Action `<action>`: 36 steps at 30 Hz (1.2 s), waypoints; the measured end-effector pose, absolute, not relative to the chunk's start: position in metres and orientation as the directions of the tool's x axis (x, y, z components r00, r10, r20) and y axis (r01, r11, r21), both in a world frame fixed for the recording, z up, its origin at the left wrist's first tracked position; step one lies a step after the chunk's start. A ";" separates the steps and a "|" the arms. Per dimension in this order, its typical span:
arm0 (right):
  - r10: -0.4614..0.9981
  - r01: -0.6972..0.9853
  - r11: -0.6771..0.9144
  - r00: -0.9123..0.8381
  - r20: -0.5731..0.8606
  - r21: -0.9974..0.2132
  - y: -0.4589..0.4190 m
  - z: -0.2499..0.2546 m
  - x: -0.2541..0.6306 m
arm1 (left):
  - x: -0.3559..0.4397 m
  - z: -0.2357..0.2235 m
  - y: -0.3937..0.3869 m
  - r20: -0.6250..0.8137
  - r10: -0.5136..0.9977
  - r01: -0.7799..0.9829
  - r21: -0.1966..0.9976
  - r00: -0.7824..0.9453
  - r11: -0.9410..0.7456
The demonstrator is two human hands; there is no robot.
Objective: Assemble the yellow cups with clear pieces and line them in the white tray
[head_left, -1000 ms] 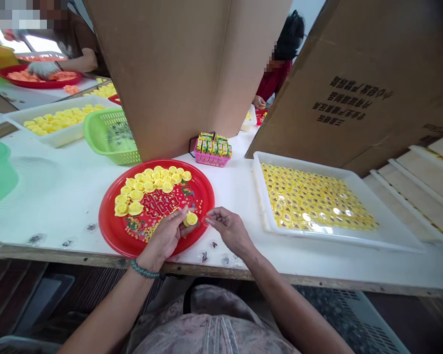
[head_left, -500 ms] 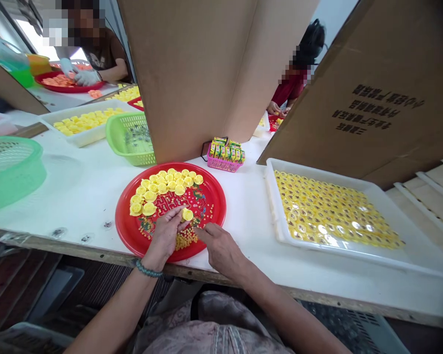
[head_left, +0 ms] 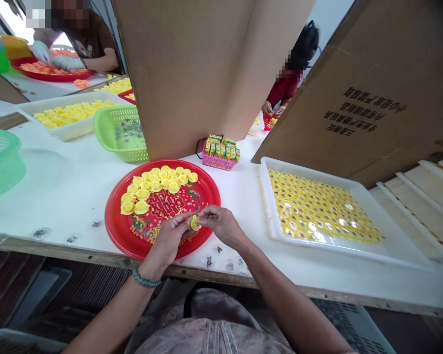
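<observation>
My left hand (head_left: 170, 237), with a green bead bracelet at its wrist, pinches a small yellow flower (head_left: 195, 224) over the front right part of a round red tray (head_left: 112, 221). The flower is tilted, its cupped face turned towards me. Fingertips of my right hand (head_left: 221, 223) are pressed together at the flower's upper right edge; whatever they hold is too small to make out. More yellow flowers (head_left: 155, 186) fill the back and left of the tray. Small yellow bits (head_left: 147, 234) are scattered over its printed bottom, partly hidden by my left hand.
To the right lies a white tray (head_left: 263, 196) of dark-centred yellow pieces. A pink basket (head_left: 218, 162) of small boxes stands against cardboard (head_left: 192, 73). Green baskets (head_left: 107, 132) are at left. Small clear discs (head_left: 208, 261) lie along the front edge. Two people work beyond the cardboard.
My right hand has risen from the small yellow bits to the flower. My left hand has moved the flower slightly right and tilted it. The view has shifted a little.
</observation>
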State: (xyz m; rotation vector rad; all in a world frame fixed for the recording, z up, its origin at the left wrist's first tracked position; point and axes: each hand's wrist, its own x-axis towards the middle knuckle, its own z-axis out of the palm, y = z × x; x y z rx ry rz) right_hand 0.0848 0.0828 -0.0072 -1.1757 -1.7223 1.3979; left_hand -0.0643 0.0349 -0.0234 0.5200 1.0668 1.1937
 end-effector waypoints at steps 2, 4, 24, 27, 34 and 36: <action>0.912 0.224 0.009 -0.401 -0.083 -0.975 0.082 -0.009 0.086 | -0.062 -0.023 0.035 -0.373 0.928 -0.460 0.826 -0.011 0.327; 0.912 0.179 -0.037 -0.396 -0.106 -0.983 0.082 -0.010 0.086 | -0.060 -0.022 0.036 -0.373 0.928 -0.442 0.835 -0.020 0.326; 0.979 0.236 0.071 -0.205 0.022 -0.969 0.071 -0.016 0.087 | -0.049 -0.017 0.036 -0.309 0.951 -0.444 0.856 -0.028 0.265; 0.972 0.186 0.029 -0.234 -0.016 -0.982 0.073 -0.013 0.086 | -0.054 -0.019 0.037 -0.267 0.963 -0.433 0.873 -0.036 0.226; 0.942 0.286 0.149 -0.331 0.049 -0.947 0.077 -0.001 0.081 | -0.068 -0.020 0.039 -0.176 0.982 -0.323 0.935 -0.064 0.147; 0.946 0.269 0.206 -0.300 0.121 -0.941 0.073 0.000 0.080 | -0.070 -0.017 0.039 -0.180 0.980 -0.313 0.939 -0.089 0.144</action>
